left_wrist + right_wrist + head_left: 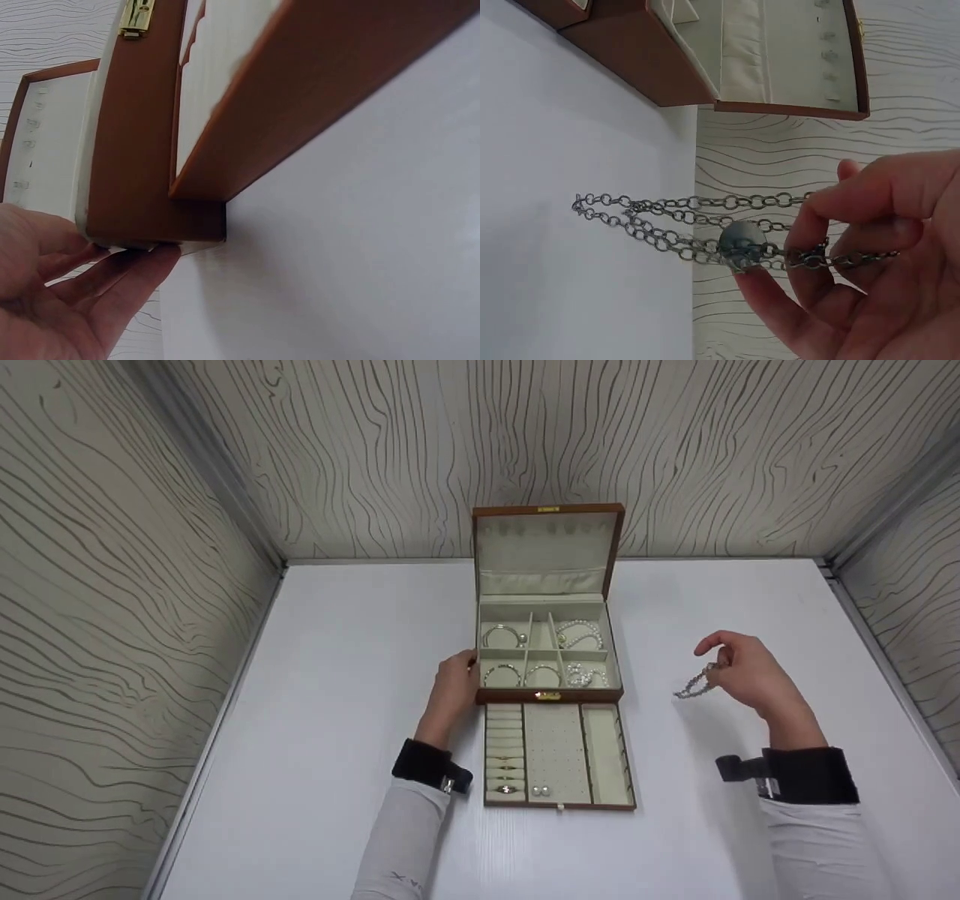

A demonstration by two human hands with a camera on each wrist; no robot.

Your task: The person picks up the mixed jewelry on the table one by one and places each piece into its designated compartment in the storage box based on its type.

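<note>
An open brown jewelry box [550, 696] stands on the white table, its lid [546, 547] raised. My left hand [455, 686] is at the box's left side; in the left wrist view its fingertips [161, 259] touch the side wall. Held above the table to the right of the box, a silver chain [696, 684] hangs from my right hand [750, 671], which pinches it between curled fingers. Seen close in the right wrist view, the chain [656, 236] has several looped strands of oval links and a round grey disc [742, 241].
Bracelets [501, 636] and pearl strands [581, 635] lie in the box's compartments. A drawer [555, 750] sticks out of the front, with rings [505, 789] in its left rolls and two pearl studs [541, 791]. Patterned walls [420, 457] border the table [337, 697].
</note>
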